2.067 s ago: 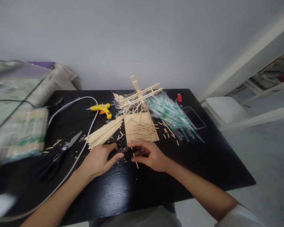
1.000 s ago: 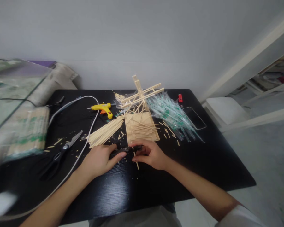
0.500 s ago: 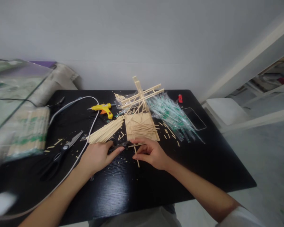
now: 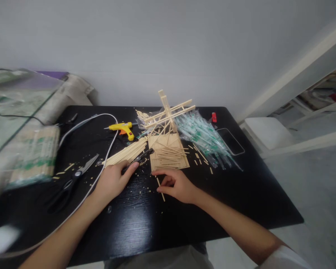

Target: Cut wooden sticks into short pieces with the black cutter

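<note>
Dark pliers (image 4: pixel 141 157) are gripped in my left hand (image 4: pixel 113 181), their jaws pointing up and right toward the base's left edge. My right hand (image 4: pixel 180 185) pinches a thin wooden stick (image 4: pixel 160 189) just in front of a flat base made of sticks (image 4: pixel 170 139). Several loose short sticks (image 4: pixel 170 154) lie across that base. Behind it stands a cross-shaped stick frame (image 4: pixel 168 114) with slanting supports. A fanned bundle of sticks (image 4: pixel 128 151) rests on the table to the base's left, beyond my left hand.
A yellow glue gun (image 4: pixel 123 129) lies behind the bundle. Open scissors (image 4: pixel 77 173) and a white cable (image 4: pixel 109 153) are on the left. Plastic-wrapped sticks (image 4: pixel 203 136), a phone (image 4: pixel 231 142) and a red object (image 4: pixel 214 117) lie right. Cut scraps litter the black table (image 4: pixel 226 198).
The pliers have come away from the stick in my right hand and turned up toward the base. My left hand has shifted slightly left; the right still pinches its stick.
</note>
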The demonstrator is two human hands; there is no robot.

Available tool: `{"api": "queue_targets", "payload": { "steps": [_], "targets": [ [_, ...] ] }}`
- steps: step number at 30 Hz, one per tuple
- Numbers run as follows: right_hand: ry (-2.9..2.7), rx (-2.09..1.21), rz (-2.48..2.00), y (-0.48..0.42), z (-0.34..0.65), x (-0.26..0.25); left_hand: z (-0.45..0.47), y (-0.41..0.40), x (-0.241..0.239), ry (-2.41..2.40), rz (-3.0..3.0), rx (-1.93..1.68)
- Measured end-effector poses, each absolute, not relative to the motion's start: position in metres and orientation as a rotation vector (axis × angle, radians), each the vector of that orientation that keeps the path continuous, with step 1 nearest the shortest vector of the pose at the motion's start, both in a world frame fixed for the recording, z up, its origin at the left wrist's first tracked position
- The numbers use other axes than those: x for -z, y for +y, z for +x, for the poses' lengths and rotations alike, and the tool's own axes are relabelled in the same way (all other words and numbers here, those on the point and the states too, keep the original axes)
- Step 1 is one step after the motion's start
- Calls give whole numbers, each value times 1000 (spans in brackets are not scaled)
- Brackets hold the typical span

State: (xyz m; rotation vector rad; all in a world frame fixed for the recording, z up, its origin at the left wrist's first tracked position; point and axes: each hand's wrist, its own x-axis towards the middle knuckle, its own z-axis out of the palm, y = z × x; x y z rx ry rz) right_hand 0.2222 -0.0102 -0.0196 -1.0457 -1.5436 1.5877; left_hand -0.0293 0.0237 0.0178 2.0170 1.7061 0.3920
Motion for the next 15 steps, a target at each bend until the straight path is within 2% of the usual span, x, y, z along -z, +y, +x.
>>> {"api": "queue_targets", "payload": {
  "steps": [8, 15],
  "targets": [
    [-1619, -1618, -1024, -13, 222, 21, -29, 24, -17, 1714, 1975, -483],
    [-1406, -1652, -1024, -12, 220, 24, -33, 28, -18, 1806, 1983, -440]
  ]
}}
